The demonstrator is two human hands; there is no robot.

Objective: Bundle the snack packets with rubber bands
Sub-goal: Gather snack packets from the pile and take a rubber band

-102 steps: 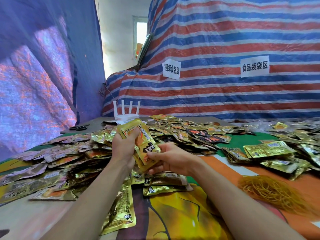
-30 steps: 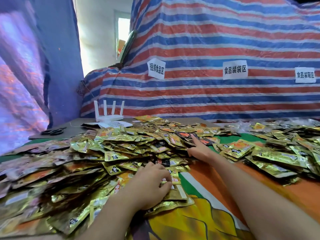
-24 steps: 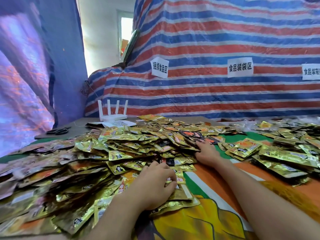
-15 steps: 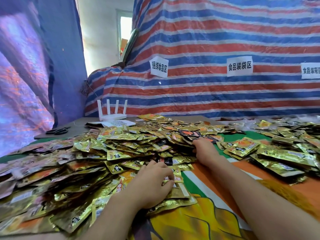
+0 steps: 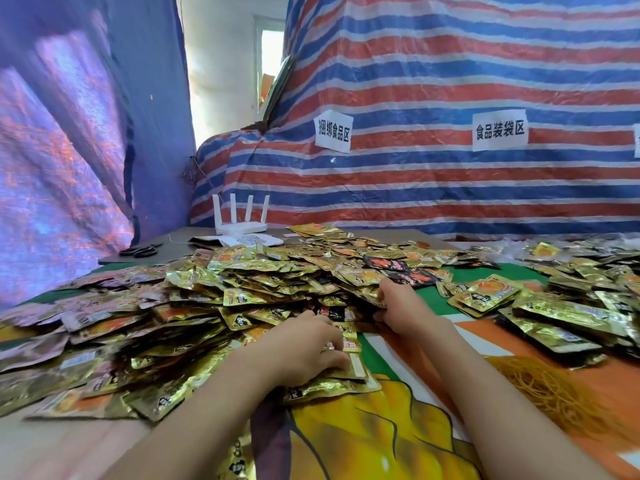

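A big heap of gold snack packets covers the left and middle of the table. My left hand lies palm down at the heap's near edge, with its fingers curled over a small stack of packets on the cloth. My right hand reaches into the heap's right edge, where fingers and thumb pinch some packets. A mound of yellow rubber bands lies on the orange cloth right of my right forearm.
More gold packets are spread across the right side, one stack just beyond my right hand. A white router and black scissors sit at the far left. Striped tarpaulin with paper signs backs the table.
Since 3.4 s ago my left hand has lowered its stack onto the table. My right hand left it and reached into the heap's right edge, closing on packets there in the last half second.
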